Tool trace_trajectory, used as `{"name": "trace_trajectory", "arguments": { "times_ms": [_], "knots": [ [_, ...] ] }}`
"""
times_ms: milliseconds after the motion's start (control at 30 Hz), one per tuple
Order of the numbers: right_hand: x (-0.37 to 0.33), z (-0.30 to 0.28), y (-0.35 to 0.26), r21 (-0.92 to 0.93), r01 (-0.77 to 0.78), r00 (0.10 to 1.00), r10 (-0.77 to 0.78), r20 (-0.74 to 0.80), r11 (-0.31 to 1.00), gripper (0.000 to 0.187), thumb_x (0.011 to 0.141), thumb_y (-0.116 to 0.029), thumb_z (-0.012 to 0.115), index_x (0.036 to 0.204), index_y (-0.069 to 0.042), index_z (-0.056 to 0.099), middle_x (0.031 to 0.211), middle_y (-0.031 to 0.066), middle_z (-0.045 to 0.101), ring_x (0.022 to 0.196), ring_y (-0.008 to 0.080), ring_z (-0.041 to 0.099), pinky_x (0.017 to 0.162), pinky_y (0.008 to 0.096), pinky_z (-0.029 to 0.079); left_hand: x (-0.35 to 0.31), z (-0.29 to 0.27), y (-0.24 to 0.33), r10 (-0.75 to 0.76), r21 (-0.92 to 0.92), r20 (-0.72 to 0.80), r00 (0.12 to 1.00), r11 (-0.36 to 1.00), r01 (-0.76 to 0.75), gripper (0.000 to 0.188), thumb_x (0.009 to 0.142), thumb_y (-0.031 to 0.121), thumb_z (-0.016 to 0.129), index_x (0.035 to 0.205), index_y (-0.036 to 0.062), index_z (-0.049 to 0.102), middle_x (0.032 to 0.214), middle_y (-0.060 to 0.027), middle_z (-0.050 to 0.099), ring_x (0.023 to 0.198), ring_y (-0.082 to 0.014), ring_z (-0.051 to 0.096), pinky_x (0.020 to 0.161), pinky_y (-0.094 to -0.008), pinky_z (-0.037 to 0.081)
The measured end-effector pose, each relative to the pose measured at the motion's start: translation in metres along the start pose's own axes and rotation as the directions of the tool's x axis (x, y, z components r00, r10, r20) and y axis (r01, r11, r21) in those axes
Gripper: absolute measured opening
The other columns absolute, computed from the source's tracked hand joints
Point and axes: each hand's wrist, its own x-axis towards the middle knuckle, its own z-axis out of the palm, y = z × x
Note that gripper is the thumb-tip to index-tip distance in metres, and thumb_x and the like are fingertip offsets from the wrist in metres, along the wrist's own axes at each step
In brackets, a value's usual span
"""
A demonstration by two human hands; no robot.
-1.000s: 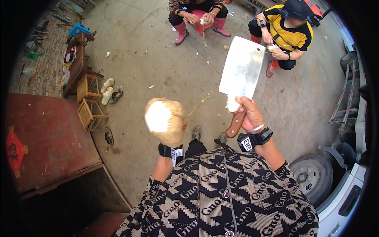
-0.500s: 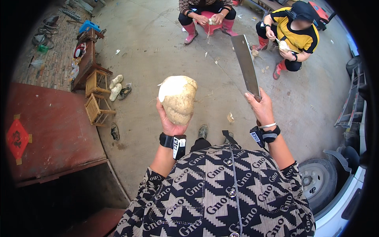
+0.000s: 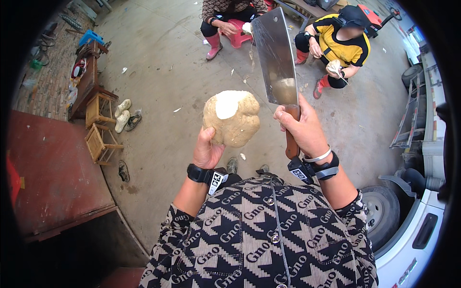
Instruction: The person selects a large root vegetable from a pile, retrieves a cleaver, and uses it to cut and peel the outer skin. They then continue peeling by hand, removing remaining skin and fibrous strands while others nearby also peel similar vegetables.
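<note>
"In the head view, what is the left hand (image 3: 208,152) doing?"

"It grips a large, lumpy brown root (image 3: 237,127) from below on its left side, the thumb pressed against the skin. The root is held up in front of the person's chest, above the concrete floor (image 3: 163,197)."

"Is the root whole?"

"A smooth white patch shows on its upper part, where the skin is off. The rest that shows is brown."

"And the right hand (image 3: 307,134)?"

"Closed around the wooden handle of a cleaver (image 3: 278,60). The broad blade points up and away, its top leaning left, and stands to the right of the root, apart from it. A dark band (image 3: 329,168) sits on that wrist beside a pale bracelet (image 3: 319,156)."

"Who else is there?"

"Ahead on the right, a person in a yellow and black shirt (image 3: 343,43) squats, a pale piece (image 3: 334,67) in one hand. Farther left, another person (image 3: 225,10) sits on a pink stool (image 3: 235,39), partly hidden by the cleaver."

"What lies at the sides?"

"On the left, two small wooden stools (image 3: 100,146) near some pale shoes (image 3: 122,116), and a dark red panel (image 3: 62,168). On the right, a white vehicle (image 3: 408,264) and its wheel (image 3: 382,211)."
</note>
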Motion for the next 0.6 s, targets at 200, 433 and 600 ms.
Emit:
{"name": "trace_trajectory", "arguments": {
  "times_ms": [200,433,600],
  "knots": [
    [0.002,0.014,-0.018,-0.151,0.1,0.994,-0.104,-0.018,0.983,0.06,0.093,-0.013,0.055,0.146,-0.011,0.026,0.088,0.0023,0.058,0.064,0.0046,0.048,0.056,0.0199,0.044,0.007,0.007,-0.002,-0.015,-0.018,0.038,0.999,1.0,0.015,0.085,0.078,0.026,0.074,0.143,0.0048,0.025,0.138,-0.0109,0.042,0.129,-0.0235,0.041,0.108,-0.0417,0.036],
    [0.006,0.013,-0.027,-0.273,0.039,0.998,-0.023,0.06,0.961,0.052,0.098,-0.023,0.051,0.145,-0.016,0.03,0.085,0.001,0.056,0.059,0.003,0.046,0.051,0.0179,0.042,0.005,0.014,0.008,0.173,0.314,-0.05,0.984,0.938,-0.149,0.087,0.074,0.023,0.076,0.142,0.0067,0.024,0.134,-0.0121,0.04,0.127,-0.0246,0.041,0.105,-0.0393,0.037],
    [0.014,0.016,-0.019,-0.418,-0.056,0.989,0.109,0.103,0.907,0.021,0.097,-0.022,0.052,0.115,-0.012,0.056,0.073,0.0005,0.052,0.058,0.0073,0.048,0.05,0.0244,0.042,0.001,0.02,0.014,0.399,0.651,0.037,0.916,0.686,-0.325,0.089,0.07,0.016,0.076,0.142,0.0061,0.024,0.134,-0.0128,0.038,0.125,-0.0248,0.042,0.104,-0.0387,0.038]
  ]
}}
